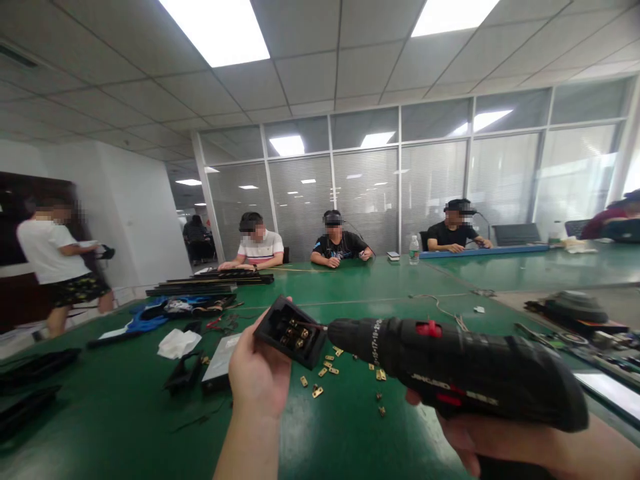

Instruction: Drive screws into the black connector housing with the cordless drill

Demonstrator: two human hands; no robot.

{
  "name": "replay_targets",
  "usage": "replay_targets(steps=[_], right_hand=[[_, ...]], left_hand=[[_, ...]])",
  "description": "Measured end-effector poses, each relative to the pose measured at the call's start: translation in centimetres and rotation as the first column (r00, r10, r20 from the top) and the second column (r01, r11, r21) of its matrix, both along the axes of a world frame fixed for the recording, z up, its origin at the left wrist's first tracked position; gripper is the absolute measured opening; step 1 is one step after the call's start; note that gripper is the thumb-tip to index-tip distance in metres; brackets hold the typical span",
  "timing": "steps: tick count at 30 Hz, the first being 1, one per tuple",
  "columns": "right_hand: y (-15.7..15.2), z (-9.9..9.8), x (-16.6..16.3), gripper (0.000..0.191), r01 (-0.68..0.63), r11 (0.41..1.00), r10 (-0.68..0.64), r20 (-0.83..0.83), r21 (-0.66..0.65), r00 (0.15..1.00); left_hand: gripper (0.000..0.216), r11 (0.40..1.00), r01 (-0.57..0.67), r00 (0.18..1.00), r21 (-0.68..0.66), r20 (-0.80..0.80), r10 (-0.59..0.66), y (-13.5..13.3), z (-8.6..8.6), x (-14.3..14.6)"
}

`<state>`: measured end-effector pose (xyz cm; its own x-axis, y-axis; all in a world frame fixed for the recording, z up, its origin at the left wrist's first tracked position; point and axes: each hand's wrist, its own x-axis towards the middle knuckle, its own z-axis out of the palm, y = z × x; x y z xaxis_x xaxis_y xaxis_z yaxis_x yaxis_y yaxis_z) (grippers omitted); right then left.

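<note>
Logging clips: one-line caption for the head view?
Left hand holds a black housing; right hand aims a cordless drill into it, over a green table.

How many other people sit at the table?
4: person in white, person in black, capped person, red-sleeved person at the right edge, partly cut off; more may be hidden.

The cordless drill [460, 373] is black with a red switch and red trim. The box [293, 331] is black, brass inside. Loose brass fittings [330, 368] speckle the green table [350, 433]; at ten o'clock lies blue fabric [145, 320].
</note>
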<state>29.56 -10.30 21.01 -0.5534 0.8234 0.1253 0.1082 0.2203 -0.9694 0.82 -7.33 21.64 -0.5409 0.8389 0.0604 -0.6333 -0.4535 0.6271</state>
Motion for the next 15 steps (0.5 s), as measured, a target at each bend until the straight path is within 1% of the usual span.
replay_targets(steps=[2, 5, 7, 10, 11, 13, 15], right_hand=[[0.0, 0.0, 0.1, 0.040, 0.034, 0.998, -0.034, -0.002, -0.058, 0.999], [0.0, -0.3, 0.4, 0.041, 0.074, 0.995, -0.076, -0.028, -0.066, 0.997], [-0.1, -0.4, 0.5, 0.041, 0.103, 0.992, -0.106, -0.037, -0.073, 0.994], [-0.5, 0.1, 0.6, 0.042, 0.154, 0.987, -0.157, -0.054, -0.056, 0.986], [-0.7, 0.3, 0.6, 0.043, 0.167, 0.985, -0.170, -0.073, -0.048, 0.983], [-1.0, 0.8, 0.5, 0.046, 0.181, 0.983, -0.184, -0.116, -0.033, 0.976], [-0.9, 0.8, 0.5, 0.046, 0.179, 0.984, -0.179, -0.133, -0.011, 0.975]], left_hand=[[0.024, 0.999, 0.053, 0.998, 0.001, 0.025, -0.053, 0.0, -0.1, -0.1], [0.024, 0.992, 0.122, 0.992, 0.032, 0.041, -0.123, 0.1, -0.5, -0.3], [0.025, 0.987, 0.155, 0.988, 0.043, 0.010, -0.155, 0.1, -0.7, -0.4], [0.025, 0.981, 0.185, 0.979, 0.058, -0.100, -0.179, -0.1, -0.9, -0.5], [0.028, 0.979, 0.193, 0.972, 0.066, -0.145, -0.182, -0.2, -0.9, -0.5], [0.041, 0.977, 0.199, 0.961, 0.079, -0.213, -0.178, -0.4, -0.9, -0.4], [0.053, 0.981, 0.182, 0.958, 0.071, -0.237, -0.160, -0.5, -0.8, -0.2]])
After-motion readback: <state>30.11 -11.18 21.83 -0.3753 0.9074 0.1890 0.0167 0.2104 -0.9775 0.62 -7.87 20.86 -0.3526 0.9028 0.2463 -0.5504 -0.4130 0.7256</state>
